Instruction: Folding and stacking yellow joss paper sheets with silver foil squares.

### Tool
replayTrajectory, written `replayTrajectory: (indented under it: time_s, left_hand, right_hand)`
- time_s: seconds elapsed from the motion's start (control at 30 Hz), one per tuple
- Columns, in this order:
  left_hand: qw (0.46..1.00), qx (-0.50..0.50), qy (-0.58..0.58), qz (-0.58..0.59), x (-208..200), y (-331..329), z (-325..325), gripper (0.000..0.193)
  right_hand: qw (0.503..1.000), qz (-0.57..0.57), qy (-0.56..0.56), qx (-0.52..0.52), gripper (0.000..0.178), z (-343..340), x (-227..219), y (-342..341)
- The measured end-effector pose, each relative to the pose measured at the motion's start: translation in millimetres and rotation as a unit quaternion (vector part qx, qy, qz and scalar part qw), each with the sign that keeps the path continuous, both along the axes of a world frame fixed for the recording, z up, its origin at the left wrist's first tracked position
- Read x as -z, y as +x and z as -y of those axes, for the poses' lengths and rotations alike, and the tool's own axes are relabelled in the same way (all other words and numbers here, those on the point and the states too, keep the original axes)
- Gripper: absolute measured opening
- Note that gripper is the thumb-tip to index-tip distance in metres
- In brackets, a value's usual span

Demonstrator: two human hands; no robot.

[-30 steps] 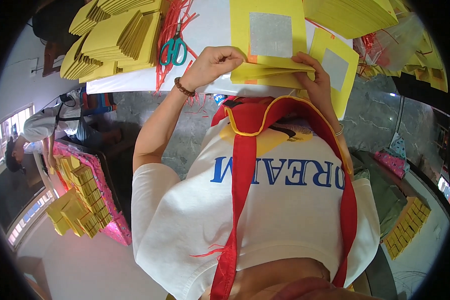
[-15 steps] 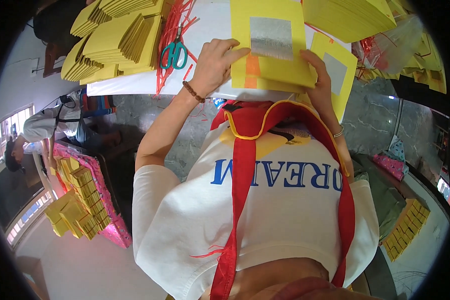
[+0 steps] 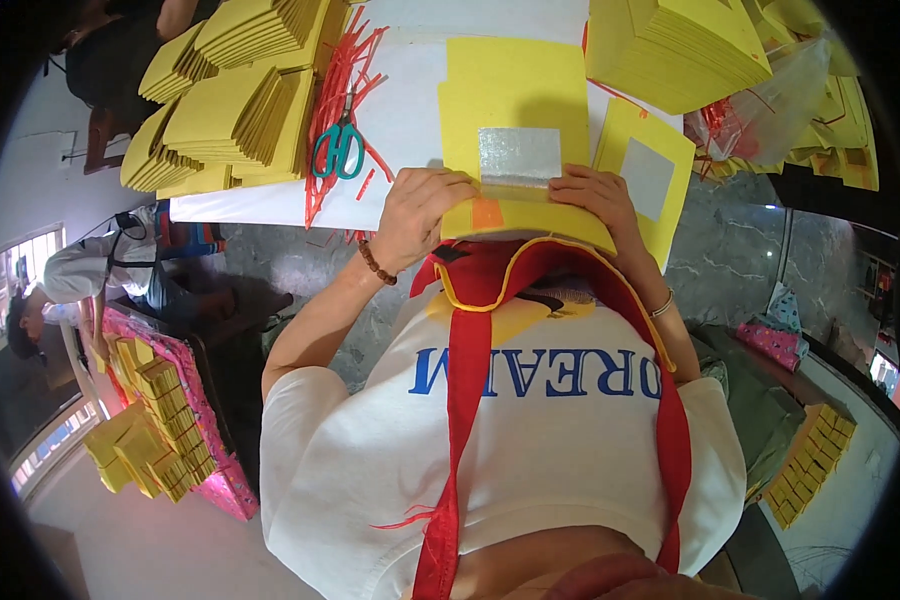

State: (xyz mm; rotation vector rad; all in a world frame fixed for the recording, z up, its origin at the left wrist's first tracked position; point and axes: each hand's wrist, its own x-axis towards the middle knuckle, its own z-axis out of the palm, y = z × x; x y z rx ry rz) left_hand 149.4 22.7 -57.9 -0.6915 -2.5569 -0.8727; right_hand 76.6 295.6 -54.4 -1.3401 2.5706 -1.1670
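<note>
A yellow joss paper sheet point(image 3: 515, 85) with a silver square and an orange patch lies at the near table edge; whether it is one sheet or several together I cannot tell. My left hand point(image 3: 420, 215) grips its left side by the orange patch, fingers curled. My right hand point(image 3: 605, 205) is closed over the right side, fingertips at the silver square's corner. Between the hands the near part bends along a crease below the silver square and hangs past the edge, close to my red apron point(image 3: 510, 270). Another silver-marked yellow sheet point(image 3: 660, 150) lies beside my right hand.
Teal-handled scissors point(image 3: 338, 150) rest on red strips point(image 3: 327, 110) at the left of the white table point(image 3: 240, 207). Folded yellow bundles point(image 3: 220, 115) stand beyond them. A thick yellow stack point(image 3: 670, 60) and a clear plastic bag point(image 3: 785, 100) are at the right. A person point(image 3: 110, 262) sits far left.
The yellow paper has come nearer to my body. Its near part is now bent at a crease, and both hands have closed on its sides.
</note>
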Motion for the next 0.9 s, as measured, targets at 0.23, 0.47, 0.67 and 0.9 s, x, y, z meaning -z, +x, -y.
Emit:
replayTrajectory:
  time_s: [0.23,0.47,0.67,0.9]
  left_hand:
    - [0.992,0.032,0.083,0.086,1.8,-12.8,1.2,0.026]
    - [0.995,-0.052,0.080,0.026,-4.1,-12.1,-2.0,0.022]
    - [0.994,0.044,-0.088,-0.043,-7.9,-29.7,-35.9,0.027]
    - [0.999,0.007,-0.005,-0.034,-5.9,-80.1,-18.0,0.075]
  right_hand:
    - [0.991,0.124,-0.036,-0.020,0.031,1.6,4.4,-14.3]
    - [0.927,0.250,-0.092,0.263,0.047,-19.1,9.2,8.8]
    - [0.537,0.643,-0.531,0.123,0.054,15.4,-61.8,35.2]
    - [0.668,0.533,-0.461,0.240,0.038,4.3,-24.7,7.5]
